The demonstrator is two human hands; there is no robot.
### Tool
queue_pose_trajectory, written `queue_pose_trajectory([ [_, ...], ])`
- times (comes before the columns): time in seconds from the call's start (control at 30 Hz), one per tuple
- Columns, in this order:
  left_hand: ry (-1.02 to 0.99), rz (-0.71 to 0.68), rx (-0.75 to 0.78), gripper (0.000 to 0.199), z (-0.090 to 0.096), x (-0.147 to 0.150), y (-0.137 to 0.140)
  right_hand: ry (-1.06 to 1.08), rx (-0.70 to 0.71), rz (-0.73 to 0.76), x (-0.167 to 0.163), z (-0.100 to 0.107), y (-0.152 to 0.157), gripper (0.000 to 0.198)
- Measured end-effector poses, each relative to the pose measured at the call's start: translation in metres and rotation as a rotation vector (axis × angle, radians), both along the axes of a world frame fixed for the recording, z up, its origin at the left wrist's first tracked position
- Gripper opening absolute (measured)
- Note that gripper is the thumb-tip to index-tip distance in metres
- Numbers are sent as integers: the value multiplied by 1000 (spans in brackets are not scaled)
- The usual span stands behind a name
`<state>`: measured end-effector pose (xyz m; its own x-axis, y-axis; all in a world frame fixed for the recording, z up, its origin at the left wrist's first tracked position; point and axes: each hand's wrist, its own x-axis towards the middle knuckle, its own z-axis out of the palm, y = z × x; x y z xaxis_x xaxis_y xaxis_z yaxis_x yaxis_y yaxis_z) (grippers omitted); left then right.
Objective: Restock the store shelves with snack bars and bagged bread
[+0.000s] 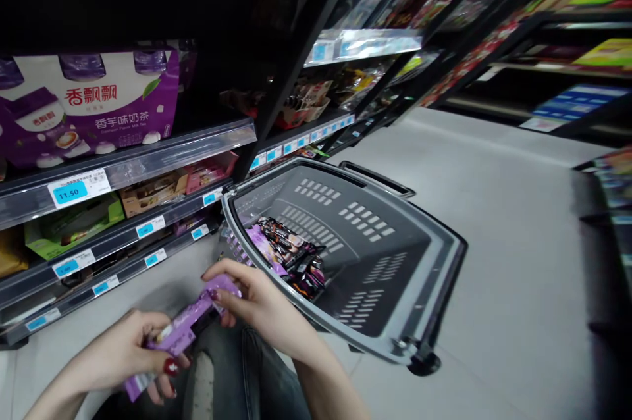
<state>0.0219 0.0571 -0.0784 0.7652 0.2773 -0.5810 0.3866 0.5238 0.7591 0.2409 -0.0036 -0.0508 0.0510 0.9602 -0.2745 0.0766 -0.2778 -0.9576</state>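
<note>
A purple snack packet (184, 336) is held between my two hands above my knees, with dark and pale patches on its wrapper; I cannot tell whether it is one packet or a few together. Closed around its lower left end is my left hand (129, 351), the thumb on top. At the upper right end, my right hand (254, 298) pinches it between thumb and fingers. Just beyond my right hand stands a grey shopping basket (385, 252) with a raised handle. Inside it lie several dark wrapped packets (291, 242) and some purple ones (264, 249).
Shelves run along the left, with a purple milk tea multipack (118, 101) above a price tag (79, 189). Lower down are an open green box (74, 226) and a brown carton (153, 193). Grey floor (513, 229) lies right of the basket, with more shelving (612, 183) beyond.
</note>
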Motion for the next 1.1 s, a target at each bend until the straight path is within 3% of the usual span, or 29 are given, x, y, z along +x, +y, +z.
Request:
queue_pose_trajectory([
  [0.07,-27,85,7,34,-1,-7,6,86,25,-127,7,-3,-4,16],
  [0.17,-100,398,109,49,-9,-17,16,199,66,-228,8,-9,-13,20],
  [0.27,-195,702,321,50,-18,-22,20,295,122,-357,-6,-18,-22,25],
  [0.33,-273,812,474,44,-22,-21,17,348,148,-458,-21,-25,-26,28],
  [0.43,-378,770,569,33,-21,-14,8,404,174,-522,-41,-31,-30,28],
  [0.57,-419,720,516,33,-20,-6,-1,395,190,-557,-47,-31,-33,29],
  [0.8,-265,721,581,36,-20,-6,-6,422,194,-576,-38,-28,-38,28],
  [0.87,-164,682,695,40,-17,-6,-7,463,189,-597,-36,-26,-39,28],
  [0.97,61,563,1004,44,-14,-7,-4,580,133,-593,-33,-19,-42,33],
  [1.1,192,435,1315,24,-15,-10,4,621,57,-555,-30,-15,-43,48],
])
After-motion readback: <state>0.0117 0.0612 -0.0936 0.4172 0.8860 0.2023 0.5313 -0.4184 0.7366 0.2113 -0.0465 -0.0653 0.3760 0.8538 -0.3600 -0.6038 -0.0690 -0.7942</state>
